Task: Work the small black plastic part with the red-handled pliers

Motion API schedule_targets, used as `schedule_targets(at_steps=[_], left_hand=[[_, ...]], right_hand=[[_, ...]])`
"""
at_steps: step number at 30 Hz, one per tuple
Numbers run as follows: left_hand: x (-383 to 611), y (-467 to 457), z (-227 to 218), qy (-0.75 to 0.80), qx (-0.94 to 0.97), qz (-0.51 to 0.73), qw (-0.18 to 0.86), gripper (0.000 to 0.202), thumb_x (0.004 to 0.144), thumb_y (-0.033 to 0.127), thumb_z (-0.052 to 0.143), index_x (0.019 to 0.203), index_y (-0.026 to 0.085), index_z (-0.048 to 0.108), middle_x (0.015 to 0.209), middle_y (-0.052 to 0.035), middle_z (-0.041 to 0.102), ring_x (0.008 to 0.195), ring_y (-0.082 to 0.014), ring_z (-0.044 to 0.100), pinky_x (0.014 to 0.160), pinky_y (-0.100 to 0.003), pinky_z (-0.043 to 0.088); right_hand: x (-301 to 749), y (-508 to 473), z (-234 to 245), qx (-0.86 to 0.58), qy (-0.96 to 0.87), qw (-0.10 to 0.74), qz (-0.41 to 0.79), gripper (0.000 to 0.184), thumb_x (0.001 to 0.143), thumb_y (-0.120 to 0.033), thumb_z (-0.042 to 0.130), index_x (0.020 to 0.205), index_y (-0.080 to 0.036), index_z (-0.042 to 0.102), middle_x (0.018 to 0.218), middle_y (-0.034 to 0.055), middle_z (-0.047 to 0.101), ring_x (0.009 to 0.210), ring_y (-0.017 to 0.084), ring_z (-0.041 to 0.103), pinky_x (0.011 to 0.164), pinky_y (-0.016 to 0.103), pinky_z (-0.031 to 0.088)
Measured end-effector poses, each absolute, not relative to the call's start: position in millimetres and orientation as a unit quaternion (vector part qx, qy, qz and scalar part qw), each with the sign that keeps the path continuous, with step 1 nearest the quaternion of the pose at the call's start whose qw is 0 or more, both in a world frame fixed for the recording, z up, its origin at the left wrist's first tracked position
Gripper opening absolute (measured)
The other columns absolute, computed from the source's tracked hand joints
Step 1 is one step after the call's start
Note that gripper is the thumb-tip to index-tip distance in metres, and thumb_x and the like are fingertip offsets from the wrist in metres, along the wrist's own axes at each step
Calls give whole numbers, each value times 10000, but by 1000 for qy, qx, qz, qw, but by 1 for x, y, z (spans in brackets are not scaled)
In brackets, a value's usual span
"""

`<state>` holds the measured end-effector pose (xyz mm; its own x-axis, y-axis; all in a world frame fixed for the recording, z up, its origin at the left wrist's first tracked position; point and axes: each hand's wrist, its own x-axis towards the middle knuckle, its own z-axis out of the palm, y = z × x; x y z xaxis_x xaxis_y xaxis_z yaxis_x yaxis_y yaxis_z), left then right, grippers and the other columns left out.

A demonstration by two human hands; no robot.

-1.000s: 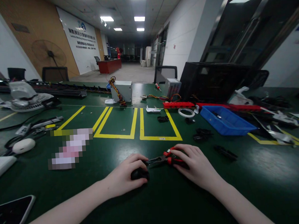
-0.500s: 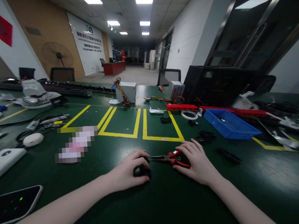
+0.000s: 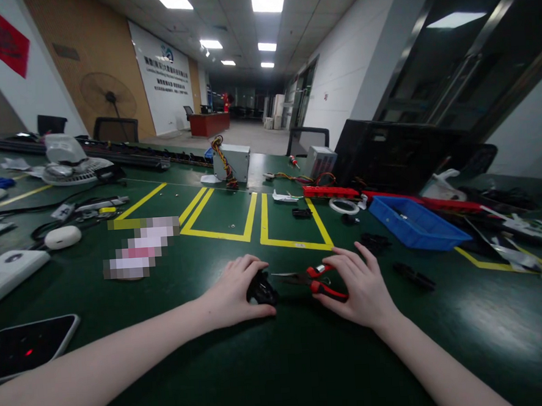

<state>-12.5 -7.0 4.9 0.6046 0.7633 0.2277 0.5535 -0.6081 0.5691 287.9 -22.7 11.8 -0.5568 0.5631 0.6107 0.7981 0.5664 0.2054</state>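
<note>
My left hand [image 3: 235,294] is curled around a small, glossy black part [image 3: 263,289], with its fingers over the far side and its thumb at the near side. The palm hides some of that part, and its exact kind is unclear. Long-nose pliers [image 3: 319,279] with red and black handles are in my right hand [image 3: 361,283], held between the fingers and thumb. Their thin jaws point left towards the black part, with the tips a short way from it. The handles are spread apart.
A blue tray [image 3: 414,222] sits to the right, near black plastic pieces [image 3: 413,276]. Yellow tape frames [image 3: 218,235] mark the green table. A power supply [image 3: 237,163] stands farther back. On the left are a phone-like device [image 3: 32,346] and a white case [image 3: 62,237].
The thumb and fingers of my left hand have spread wider, showing more of the black part. My right hand still has the pliers, their handles slightly wider apart. The view has shifted a little.
</note>
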Motion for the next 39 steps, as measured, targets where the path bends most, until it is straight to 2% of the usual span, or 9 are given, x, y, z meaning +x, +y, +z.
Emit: schedule_targets(at_steps=[5, 11, 15, 19, 23, 26, 30, 35, 39], left_hand=[[-13, -5, 0, 389, 867, 227, 212, 700, 774, 514, 719, 1354, 229, 451, 1285, -101, 521, 1172, -330, 500, 993, -520, 418], [-14, -9, 3, 368, 869, 248, 219, 598, 807, 295, 652, 1359, 214, 437, 1320, -105, 502, 1195, -301, 508, 1042, -486, 421], [-15, -11, 4, 345, 873, 247, 241, 592, 804, 215, 600, 1370, 200, 428, 1383, -118, 474, 1255, -289, 495, 1092, -465, 410], [-16, -11, 2, 328, 883, 232, 241, 660, 784, 151, 557, 1420, 187, 387, 1513, -121, 374, 1389, -289, 384, 1172, -475, 322], [-16, -10, -1, 326, 895, 209, 221, 776, 813, 287, 617, 1503, 196, 274, 1585, -129, 264, 1457, -334, 264, 1201, -548, 222], [-15, -9, -3, 335, 893, 204, 222, 856, 823, 444, 652, 1527, 202, 230, 1580, -138, 262, 1433, -347, 304, 1178, -519, 288], [-14, -8, -5, 352, 883, 216, 221, 915, 803, 556, 666, 1524, 195, 234, 1507, -141, 342, 1354, -346, 393, 1119, -488, 374], [-13, -8, -4, 380, 870, 232, 211, 786, 823, 523, 656, 1467, 201, 340, 1366, -133, 466, 1235, -351, 473, 1053, -545, 398], [-15, -8, 0, 358, 869, 239, 244, 754, 823, 430, 673, 1463, 202, 345, 1377, -123, 476, 1236, -312, 481, 1052, -487, 424]], right_hand=[[281, -26, 13, -381, -860, 233, -248, 486, 789, -511, 638, 1146, -187, 576, 1034, 110, 710, 1095, 327, 619, 1101, 577, 288], [281, -27, 13, -369, -861, 232, -264, 488, 784, -495, 649, 1138, -167, 584, 1023, 121, 708, 1073, 325, 624, 1093, 573, 299], [281, -27, 12, -365, -861, 229, -270, 512, 783, -507, 654, 1156, -162, 587, 1028, 124, 704, 1066, 322, 624, 1093, 572, 297], [281, -26, 11, -361, -861, 232, -275, 568, 790, -493, 652, 1249, -170, 566, 1058, 116, 703, 1067, 316, 621, 1090, 575, 301], [282, -26, 11, -366, -861, 225, -272, 626, 791, -480, 649, 1331, -183, 539, 1060, 112, 700, 1070, 323, 616, 1077, 580, 316], [281, -26, 11, -359, -861, 226, -281, 647, 791, -469, 652, 1355, -180, 524, 1040, 112, 697, 1060, 322, 619, 1067, 577, 328], [282, -26, 10, -354, -862, 222, -287, 674, 794, -466, 649, 1386, -180, 498, 1038, 111, 693, 1049, 320, 620, 1061, 574, 332], [282, -26, 12, -357, -864, 214, -284, 604, 798, -467, 645, 1315, -173, 543, 1047, 118, 693, 1028, 312, 625, 1046, 561, 343], [280, -26, 13, -351, -871, 211, -273, 540, 798, -479, 646, 1226, -158, 575, 1025, 120, 698, 985, 296, 637, 1039, 553, 348]])
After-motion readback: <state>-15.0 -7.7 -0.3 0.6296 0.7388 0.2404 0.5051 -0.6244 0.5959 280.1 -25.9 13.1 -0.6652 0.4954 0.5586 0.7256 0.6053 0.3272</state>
